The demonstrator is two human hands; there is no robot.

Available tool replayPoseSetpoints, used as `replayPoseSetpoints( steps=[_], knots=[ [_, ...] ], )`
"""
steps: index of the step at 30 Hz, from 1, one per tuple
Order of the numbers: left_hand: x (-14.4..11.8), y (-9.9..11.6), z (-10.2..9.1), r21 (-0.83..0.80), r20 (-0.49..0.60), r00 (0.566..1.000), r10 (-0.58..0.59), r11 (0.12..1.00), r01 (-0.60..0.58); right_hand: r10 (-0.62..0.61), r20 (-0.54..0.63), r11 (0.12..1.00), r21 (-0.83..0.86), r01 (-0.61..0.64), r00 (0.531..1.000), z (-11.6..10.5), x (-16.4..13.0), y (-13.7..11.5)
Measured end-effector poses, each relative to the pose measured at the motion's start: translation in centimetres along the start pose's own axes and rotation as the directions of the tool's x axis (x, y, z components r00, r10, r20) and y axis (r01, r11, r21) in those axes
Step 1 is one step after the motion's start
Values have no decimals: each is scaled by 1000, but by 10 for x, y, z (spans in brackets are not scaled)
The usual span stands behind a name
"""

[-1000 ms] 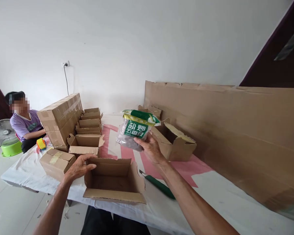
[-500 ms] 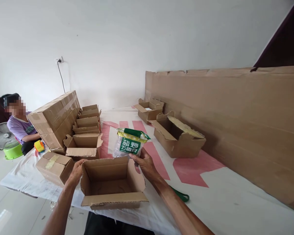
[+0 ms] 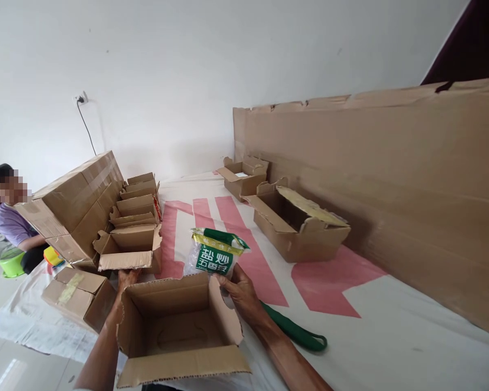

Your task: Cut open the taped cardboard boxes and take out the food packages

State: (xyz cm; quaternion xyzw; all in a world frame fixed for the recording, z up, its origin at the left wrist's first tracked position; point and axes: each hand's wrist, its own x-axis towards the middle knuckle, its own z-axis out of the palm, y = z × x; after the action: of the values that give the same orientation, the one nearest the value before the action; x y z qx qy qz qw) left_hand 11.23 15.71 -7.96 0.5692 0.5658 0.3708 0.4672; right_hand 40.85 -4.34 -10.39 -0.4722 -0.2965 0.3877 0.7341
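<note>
Behind the open cardboard box [image 3: 179, 331], the right hand [image 3: 238, 293] grips a snack bag [image 3: 214, 255]. The left hand [image 3: 124, 288] holds the box's far corner, its fingers mostly hidden. More open boxes [image 3: 132, 217] and a green strap [image 3: 297, 334] lie close by on the worktop [image 3: 391, 336].

The bag [image 3: 214, 255] is see-through plastic with a green and white label and a green and yellow top edge. It stands upright — just behind the back wall of the box [image 3: 179, 331]. The box is plain brown cardboard, open at the top, with its flaps spread out — the front flap hangs forward. It sits on the near table edge.
</note>
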Motion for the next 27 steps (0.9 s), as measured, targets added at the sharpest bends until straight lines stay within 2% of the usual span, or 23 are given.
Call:
replayPoseSetpoints(
  steps=[3, 6, 10, 17, 27],
  knots=[
    [8, 2, 7, 0, -93, 996, -19, 1000, 19, 8, -12, 1000, -3, -8, 1000, 1, -2, -2],
    [18, 9, 15, -9, -115, 993, -7, 1000, 6, 20, -13, 1000, 3, -20, 1000, 3, -3, -8],
    [38, 22, 27, -10, -97, 995, -3, 1000, 2, 23, -41, 1000, 0, -23, 999, 3, -4, -10],
    [77, 42, 48, 40, -87, 995, -46, 998, 50, 26, -48, 1000, 15, -25, 998, -5, -2, 6],
    [107, 63, 62, 125, -21, 999, -38, 991, 40, 65, -36, 997, 33, -64, 997, -10, -2, 16]
  ],
)
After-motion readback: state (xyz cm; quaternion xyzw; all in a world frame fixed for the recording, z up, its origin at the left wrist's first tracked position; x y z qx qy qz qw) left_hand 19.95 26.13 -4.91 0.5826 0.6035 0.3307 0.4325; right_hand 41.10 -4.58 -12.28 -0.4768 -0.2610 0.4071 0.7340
